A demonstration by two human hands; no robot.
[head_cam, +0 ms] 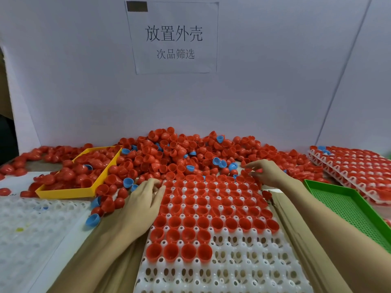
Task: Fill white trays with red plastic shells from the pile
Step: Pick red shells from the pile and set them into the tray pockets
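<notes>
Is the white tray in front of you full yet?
Partly full: the white tray holds red shells in its far rows; its nearest rows are empty.

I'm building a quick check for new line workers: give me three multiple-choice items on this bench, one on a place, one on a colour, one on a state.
1. Where does the yellow tray lie?
A. Left of the white tray
B. Right of the white tray
C. On top of the green tray

2. What colour are the few odd shells mixed into the red pile?
A. Green
B. Blue
C. Yellow

3. How full is the white tray between the hands?
A. Every pocket filled
B. Far rows filled, near rows bare
C. No shells in it

Answers: 1 A, it sits beyond the left hand. 2 B, blue cups dot the pile. 3 B, red shells stop partway and the near pockets show white.
</notes>
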